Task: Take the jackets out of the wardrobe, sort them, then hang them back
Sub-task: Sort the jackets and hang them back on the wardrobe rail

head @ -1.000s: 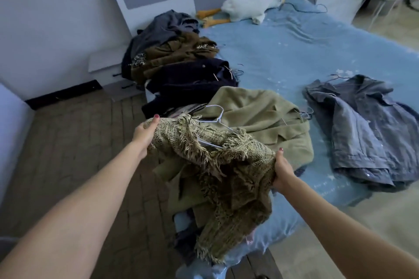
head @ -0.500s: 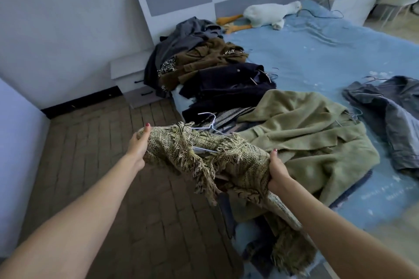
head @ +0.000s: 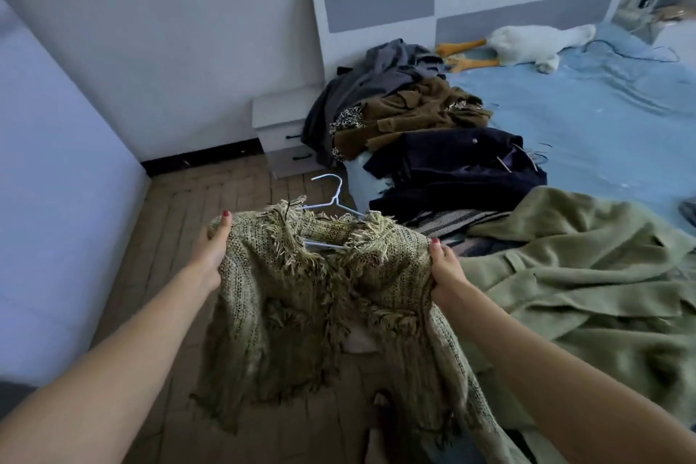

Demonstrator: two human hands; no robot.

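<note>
I hold a green fringed tweed jacket (head: pixel 312 298) by its shoulders over the floor beside the bed. My left hand (head: pixel 211 252) grips the left shoulder and my right hand (head: pixel 446 271) grips the right one. A white wire hanger (head: pixel 331 200) sticks out of the collar. On the bed lie an olive green coat (head: pixel 587 275), a dark navy jacket (head: pixel 459 162), a brown jacket (head: pixel 418 113) and a grey one (head: pixel 380 75).
The blue bed (head: pixel 587 117) fills the right side, with a white goose plush (head: pixel 534 47) by the headboard (head: pixel 376 4). A white nightstand (head: pixel 282 128) stands against the wall. Wooden floor (head: pixel 188 215) lies to the left, next to a pale panel (head: pixel 56 200).
I have lifted the fringed jacket off the pile and swung it left, away from the bed and over the floor. It now hangs spread between both hands; my view turned left.
</note>
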